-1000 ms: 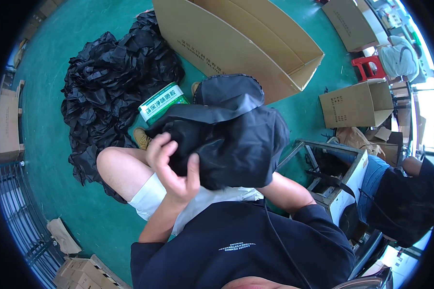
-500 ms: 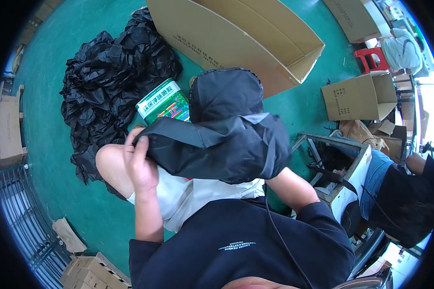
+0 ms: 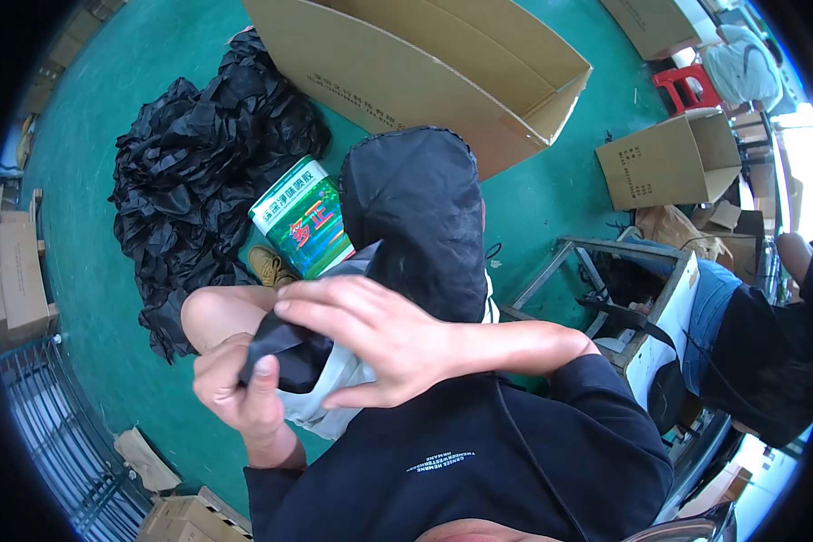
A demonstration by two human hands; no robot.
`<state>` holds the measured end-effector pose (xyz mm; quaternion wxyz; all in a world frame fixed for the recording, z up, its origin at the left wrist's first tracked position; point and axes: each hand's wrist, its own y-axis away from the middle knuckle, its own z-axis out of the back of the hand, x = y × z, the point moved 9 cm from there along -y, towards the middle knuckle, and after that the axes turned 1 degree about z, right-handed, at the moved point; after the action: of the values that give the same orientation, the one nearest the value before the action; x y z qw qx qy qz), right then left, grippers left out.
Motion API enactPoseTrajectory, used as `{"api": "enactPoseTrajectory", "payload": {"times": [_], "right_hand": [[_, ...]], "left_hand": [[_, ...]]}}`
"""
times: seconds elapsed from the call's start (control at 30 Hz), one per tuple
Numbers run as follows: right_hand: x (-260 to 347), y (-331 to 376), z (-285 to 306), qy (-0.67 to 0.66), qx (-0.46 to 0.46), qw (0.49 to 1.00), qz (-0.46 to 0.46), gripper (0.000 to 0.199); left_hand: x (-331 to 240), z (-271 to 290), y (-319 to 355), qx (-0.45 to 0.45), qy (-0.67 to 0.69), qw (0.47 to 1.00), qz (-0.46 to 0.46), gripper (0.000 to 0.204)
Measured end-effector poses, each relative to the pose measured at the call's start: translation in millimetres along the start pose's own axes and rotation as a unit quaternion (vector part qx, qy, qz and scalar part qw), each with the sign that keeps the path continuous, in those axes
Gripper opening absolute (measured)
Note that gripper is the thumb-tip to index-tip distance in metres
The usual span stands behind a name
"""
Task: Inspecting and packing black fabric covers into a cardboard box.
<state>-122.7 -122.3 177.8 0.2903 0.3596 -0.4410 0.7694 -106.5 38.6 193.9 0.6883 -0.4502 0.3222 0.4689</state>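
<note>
The left hand (image 3: 228,387) was closed on a fold of black cloth (image 3: 291,350), thumb uppermost; the right hand (image 3: 379,339) was open, its fingers extended and laid across the top of that fold, its thumb spread toward the near side. Half a second earlier, the right hand was hidden beneath the cloth and the left hand pinched its left end farther out; at this moment the right hand was in view, had crossed to the left, and the cloth was bunched between the two hands.

The cloth lay directly at the left hand's grip, beneath the right fingers and above the white shorts (image 3: 312,408); a rounded black panel (image 3: 415,217) extended on the far side of the right hand; whether it joined the gripped fold could not be told. Beyond the hands, a green-and-white can (image 3: 305,221) stood just left of the panel, its front more exposed than before; a crumpled black heap (image 3: 203,176) lay farther left; a long cardboard box (image 3: 361,59) stood at the far side.
</note>
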Motion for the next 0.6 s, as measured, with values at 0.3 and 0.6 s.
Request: {"api": "enactPoseTrajectory", "payload": {"times": [0.3, 0.6], "right_hand": [[-11.8, -3.8, -15.7, -0.174, 0.018, 0.985, -0.006, 0.046], [-18.5, 1.9, -8.3, -0.225, 0.040, 0.973, -0.030, 0.026]], "left_hand": [[-24.3, 2.9, -1.3, -0.133, 0.035, 0.987, -0.086, 0.072], [-23.5, -12.0, -8.4, 0.122, 0.215, 0.967, -0.065, 0.050]]}}
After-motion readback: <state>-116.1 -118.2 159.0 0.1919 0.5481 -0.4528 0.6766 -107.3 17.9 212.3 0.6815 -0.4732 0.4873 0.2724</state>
